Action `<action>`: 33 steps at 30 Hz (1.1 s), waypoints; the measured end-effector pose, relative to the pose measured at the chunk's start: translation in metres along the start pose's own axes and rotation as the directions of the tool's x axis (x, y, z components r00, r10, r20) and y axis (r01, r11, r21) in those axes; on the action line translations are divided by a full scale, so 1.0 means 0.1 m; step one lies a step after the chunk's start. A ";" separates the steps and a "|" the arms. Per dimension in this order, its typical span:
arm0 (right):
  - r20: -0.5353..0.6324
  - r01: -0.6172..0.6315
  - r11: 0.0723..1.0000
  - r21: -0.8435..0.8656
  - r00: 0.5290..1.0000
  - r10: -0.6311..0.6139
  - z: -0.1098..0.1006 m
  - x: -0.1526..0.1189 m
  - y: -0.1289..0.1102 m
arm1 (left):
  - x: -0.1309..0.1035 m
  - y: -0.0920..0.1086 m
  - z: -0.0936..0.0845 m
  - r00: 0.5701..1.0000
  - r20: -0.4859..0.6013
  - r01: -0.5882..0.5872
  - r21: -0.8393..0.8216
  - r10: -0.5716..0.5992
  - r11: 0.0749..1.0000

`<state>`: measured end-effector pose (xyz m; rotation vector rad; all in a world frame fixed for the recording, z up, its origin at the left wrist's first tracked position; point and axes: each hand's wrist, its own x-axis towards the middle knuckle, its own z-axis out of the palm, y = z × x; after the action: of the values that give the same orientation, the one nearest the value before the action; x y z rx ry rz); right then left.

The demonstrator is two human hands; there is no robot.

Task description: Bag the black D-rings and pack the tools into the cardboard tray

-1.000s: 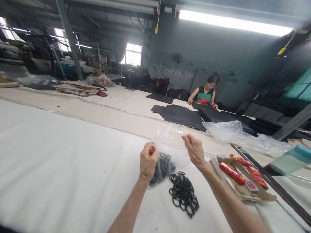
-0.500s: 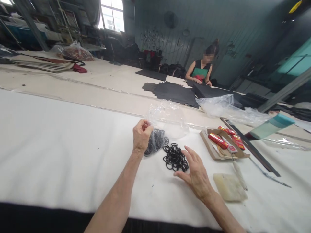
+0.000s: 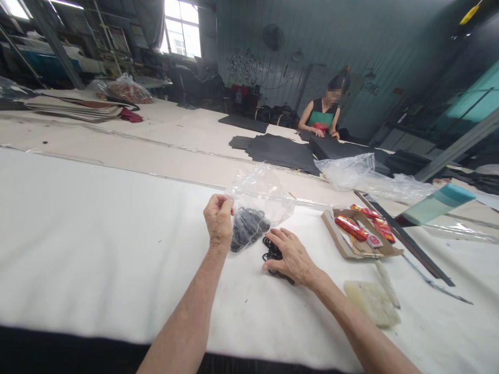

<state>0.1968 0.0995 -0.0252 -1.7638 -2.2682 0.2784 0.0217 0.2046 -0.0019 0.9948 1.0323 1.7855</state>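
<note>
My left hand [image 3: 219,221] pinches the edge of a clear plastic bag [image 3: 262,189] lying on the white table covering. Inside the bag sits a heap of black rings [image 3: 246,228], seen through the film. My right hand [image 3: 291,255] lies over a loose pile of black rings [image 3: 272,250] just right of the bag. Its fingers are spread and curved over the pile, and it hides much of it. Whether any ring is between its fingers does not show.
Right of my hand stands a cardboard tray [image 3: 343,248] with red boxes [image 3: 351,227]. Nearer lies a yellowish block [image 3: 370,304]. Long dark strips [image 3: 413,246] and a teal-capped bottle [image 3: 434,205] are farther right. Across the table a person [image 3: 322,117] handles dark sheets [image 3: 283,150].
My right hand has moved left over the loose rings. My left hand has shifted slightly left with the bag's edge, and the bag is drawn a little left with it.
</note>
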 end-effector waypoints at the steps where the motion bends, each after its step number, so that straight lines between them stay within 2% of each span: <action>1: 0.012 0.011 1.000 -0.017 1.000 -0.011 -0.01 0.00 -0.02 | -0.01 0.00 0.01 1.000 0.015 0.006 0.000 -0.006 1.000; 6: -0.013 0.032 0.995 -0.092 0.999 -0.034 0.04 -0.05 -0.11 | -0.07 0.03 0.04 0.998 0.047 0.034 0.010 -0.034 0.999; 13: -0.186 -0.075 0.971 -0.226 0.982 0.032 0.23 -0.13 -0.26 | -0.10 0.06 0.06 0.995 0.076 0.063 0.039 -0.066 0.997; 20: -0.177 -0.114 0.940 -0.323 0.982 0.058 0.22 -0.11 -0.30 | -0.11 0.05 0.06 0.994 0.074 0.082 0.053 -0.086 0.995; 24: -0.159 -0.087 0.939 -0.331 0.987 0.035 0.21 -0.07 -0.24 | -0.09 0.04 0.05 0.990 0.099 0.099 0.043 -0.103 0.994; 29: -0.194 -0.045 0.941 -0.336 0.981 -0.022 0.21 -0.06 -0.19 | -0.09 0.07 0.00 0.973 0.202 0.107 0.025 -0.109 0.994; 33: -0.209 -0.051 0.972 -0.230 0.978 0.002 0.20 -0.05 -0.18 | -0.09 0.09 -0.03 0.975 0.194 0.092 0.110 -0.112 0.990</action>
<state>0.1751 0.0908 -0.0394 -1.8379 -2.2013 -0.1712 0.0195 0.1924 0.0036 1.1369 1.0347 1.5283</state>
